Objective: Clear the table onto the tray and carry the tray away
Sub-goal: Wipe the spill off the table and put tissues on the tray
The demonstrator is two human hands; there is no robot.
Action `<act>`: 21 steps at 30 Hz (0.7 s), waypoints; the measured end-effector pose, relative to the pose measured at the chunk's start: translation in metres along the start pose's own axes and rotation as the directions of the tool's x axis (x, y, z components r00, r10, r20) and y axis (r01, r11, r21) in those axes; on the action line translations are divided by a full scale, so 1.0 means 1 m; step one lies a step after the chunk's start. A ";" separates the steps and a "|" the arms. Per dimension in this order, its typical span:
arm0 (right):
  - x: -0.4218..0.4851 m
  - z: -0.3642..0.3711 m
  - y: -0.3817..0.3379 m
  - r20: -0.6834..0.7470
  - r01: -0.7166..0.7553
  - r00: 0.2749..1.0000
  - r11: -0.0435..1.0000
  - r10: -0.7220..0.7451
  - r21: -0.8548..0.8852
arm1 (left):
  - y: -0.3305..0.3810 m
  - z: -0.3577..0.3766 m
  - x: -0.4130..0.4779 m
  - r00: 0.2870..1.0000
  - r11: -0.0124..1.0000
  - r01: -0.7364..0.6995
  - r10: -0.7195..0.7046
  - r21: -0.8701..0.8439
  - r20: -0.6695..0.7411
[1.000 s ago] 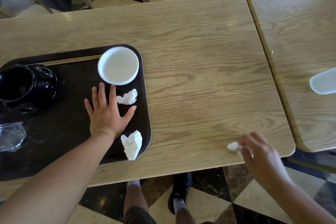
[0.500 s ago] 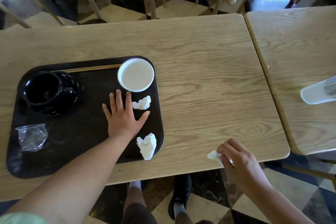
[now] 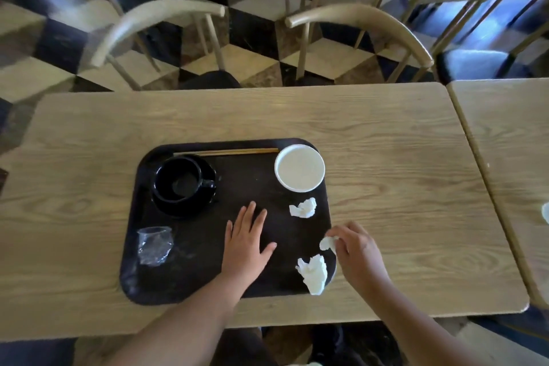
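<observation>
**Bringing the last scrap to the tray**

Pinching a small wad of tissue (image 3: pixel 327 243) between thumb and fingertips, the right hand (image 3: pixel 355 249) hovers at the tray's (image 3: pixel 208 291) 3 o'clock edge, right over the rim. The left hand (image 3: pixel 246 242) lies flat on the tray floor near its centre, fingers spread, seemingly steadying it.

Clearing looks nearly finished. Already on the tray: a black cup on its saucer (image 3: pixel 183 186) at 10 o'clock, chopsticks (image 3: pixel 225 152) along the 12 o'clock edge, a white bowl (image 3: pixel 299 168) at 1 o'clock, one crumpled napkin (image 3: pixel 303 208) at 3 o'clock, a larger one (image 3: pixel 313 273) at 5 o'clock overhanging the rim, and a crushed clear plastic cup (image 3: pixel 155 244) at 8 o'clock. The desk (image 3: pixel 401 187) around the tray shows bare wood. What remains, by my reading, is dropping the pinched wad, then lifting and carrying the tray off.

Hard to judge: whether the wad already touches the tray, and whether the bowl holds anything. A pale object (image 3: pixel 545 212) on the neighbouring desk is cut off by the frame at 3 o'clock; its identity is unclear.
</observation>
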State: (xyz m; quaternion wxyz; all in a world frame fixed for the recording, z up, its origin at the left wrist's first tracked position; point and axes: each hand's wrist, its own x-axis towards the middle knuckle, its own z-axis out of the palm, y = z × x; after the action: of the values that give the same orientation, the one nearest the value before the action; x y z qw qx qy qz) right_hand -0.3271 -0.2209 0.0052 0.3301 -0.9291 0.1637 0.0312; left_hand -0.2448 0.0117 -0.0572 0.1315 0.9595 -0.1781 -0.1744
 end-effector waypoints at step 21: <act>0.021 0.055 -0.049 0.025 -0.237 0.970 0.962 0.242 -0.133 | -0.106 -0.035 -0.034 0.981 0.986 -0.138 0.123 0.097 0.147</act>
State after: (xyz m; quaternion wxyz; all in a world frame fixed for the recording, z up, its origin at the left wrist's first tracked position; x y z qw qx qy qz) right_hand -0.2884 -0.1564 -0.0118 0.2663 -0.9211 0.2657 0.1007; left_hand -0.2301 0.1274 -0.0488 0.0783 0.9367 -0.2584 -0.2229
